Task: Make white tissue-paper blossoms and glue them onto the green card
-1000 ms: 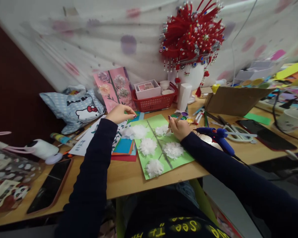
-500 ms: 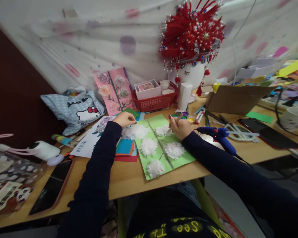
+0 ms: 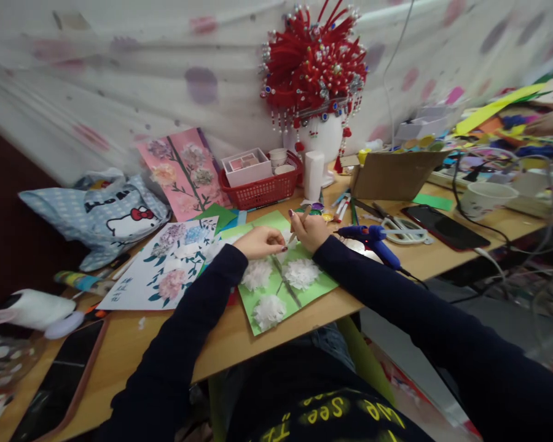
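My right hand (image 3: 310, 231) is closed round a thin brownish stick (image 3: 306, 212), over the upper part of a light green sheet (image 3: 239, 294). Close beside it, my left hand (image 3: 261, 242) has its fingertips pinched together above the same sheet. Whatever lies in that pinch is too small to make out. On the sheet is a grey painted stem, with ruffled white paper flowers such as one at the right (image 3: 301, 274) and one at the bottom (image 3: 270, 312). My hands hide the upper flowers.
A blue hot glue gun (image 3: 373, 241) lies right of the sheet, near scissors (image 3: 403, 230) and a phone (image 3: 446, 227). Left are a flower picture (image 3: 133, 270) and another phone (image 3: 59, 380). Behind stand a red basket (image 3: 262, 191) and a red headdress (image 3: 316, 73). Another person's hand (image 3: 550, 123) shows far right.
My left hand has moved right, from the loose white paper to beside my right hand. My right hand keeps the stick. The view has shifted right, bringing another person's hand into sight.
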Demonstrator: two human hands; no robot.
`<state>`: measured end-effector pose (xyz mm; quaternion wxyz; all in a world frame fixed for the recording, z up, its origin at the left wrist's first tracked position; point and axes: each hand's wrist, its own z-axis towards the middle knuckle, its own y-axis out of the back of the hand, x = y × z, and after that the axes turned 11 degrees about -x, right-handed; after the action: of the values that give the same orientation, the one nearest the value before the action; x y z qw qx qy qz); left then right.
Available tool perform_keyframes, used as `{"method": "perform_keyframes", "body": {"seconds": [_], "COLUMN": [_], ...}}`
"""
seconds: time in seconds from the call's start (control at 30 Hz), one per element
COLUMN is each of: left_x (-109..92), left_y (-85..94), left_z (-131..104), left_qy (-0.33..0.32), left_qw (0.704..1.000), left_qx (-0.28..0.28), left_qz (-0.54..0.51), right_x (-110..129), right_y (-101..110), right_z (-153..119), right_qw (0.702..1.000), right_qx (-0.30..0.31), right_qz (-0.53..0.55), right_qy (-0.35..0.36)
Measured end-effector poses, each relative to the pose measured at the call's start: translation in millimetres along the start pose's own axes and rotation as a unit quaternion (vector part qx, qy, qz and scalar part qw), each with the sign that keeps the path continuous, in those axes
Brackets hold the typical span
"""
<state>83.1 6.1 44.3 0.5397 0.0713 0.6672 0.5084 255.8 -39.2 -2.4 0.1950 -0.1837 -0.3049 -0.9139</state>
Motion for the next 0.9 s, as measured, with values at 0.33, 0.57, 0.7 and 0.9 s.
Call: {"method": "perform_keyframes", "body": {"seconds": [0.33, 0.57, 0.7, 0.9], "left_x": [19.9, 19.3, 16.8, 8.7], "left_y": [-23.2, -13.0, -6.1, -0.3], "left_z": [5.6, 7.4, 5.7, 2.9], "left_qy": [0.023, -0.058, -0.079, -0.088], "left_qw": [0.992, 0.995, 0.995, 0.996], "left_qx": [-0.12, -0.078, -0.061, -0.021], "left_qz": [0.01, 0.02, 0.025, 0.012], "right_x": [11.0, 14.3, 18.6, 20.1], "right_y": [8.1, 14.0, 19.0, 20.8], "right_z": [-4.0, -6.0, -6.6, -8.6], "right_qw": [0.99, 0.969, 0.963, 0.964], "right_qx": [-0.038, -0.11, -0.119, -0.12], "right_qz": [0.135, 0.212, 0.23, 0.219], "right_qy": [-0.031, -0.064, -0.076, -0.092]}}
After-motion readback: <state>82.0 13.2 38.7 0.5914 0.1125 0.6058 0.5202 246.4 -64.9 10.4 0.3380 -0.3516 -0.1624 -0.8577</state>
